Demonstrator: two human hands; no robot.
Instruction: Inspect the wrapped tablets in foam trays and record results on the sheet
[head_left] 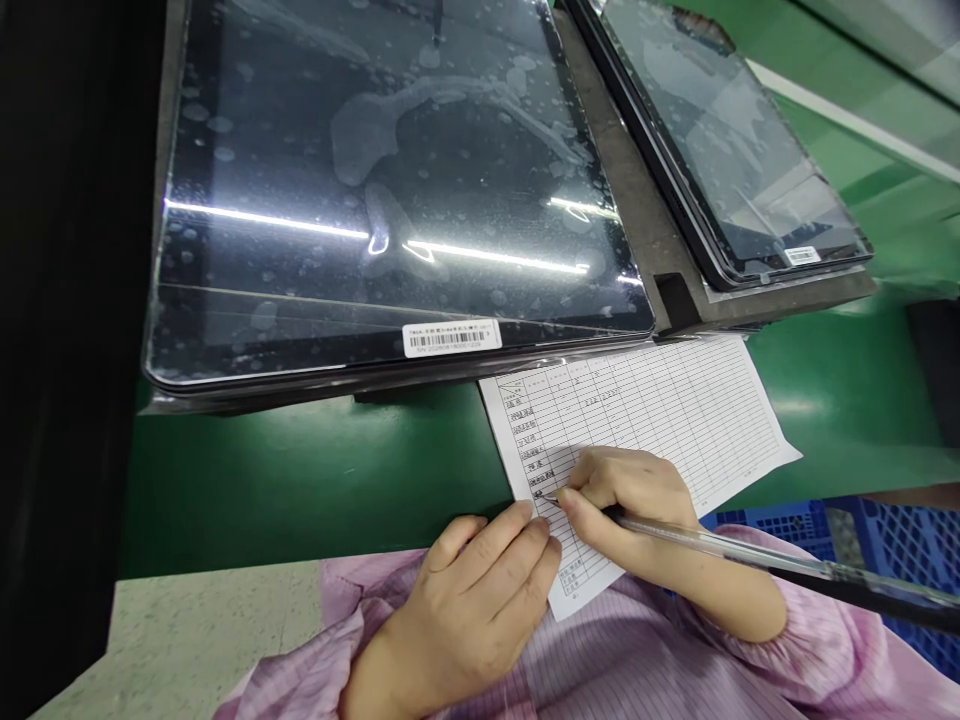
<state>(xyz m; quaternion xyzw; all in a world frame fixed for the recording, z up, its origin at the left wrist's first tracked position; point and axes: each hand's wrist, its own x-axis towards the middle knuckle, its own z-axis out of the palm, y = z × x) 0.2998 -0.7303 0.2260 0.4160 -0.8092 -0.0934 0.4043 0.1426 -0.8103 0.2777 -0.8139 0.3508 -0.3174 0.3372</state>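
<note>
Gripping a clear-barrelled pen [720,542] in our right hand [637,500], tip sitting at the left column of a white ruled paper form [675,420]. We're laying our left hand [480,590] open over the form's near-left edge, palm facing out of view. Form is lying on the green tabletop [300,480], near corner overhanging, far edge hiding by a large glossy black tablet [397,200]. Frame is cutting off that tablet, a smaller-looking black tablet [757,180] and the pen's far end. Handwriting's blurring; we're not reading it.
</note>
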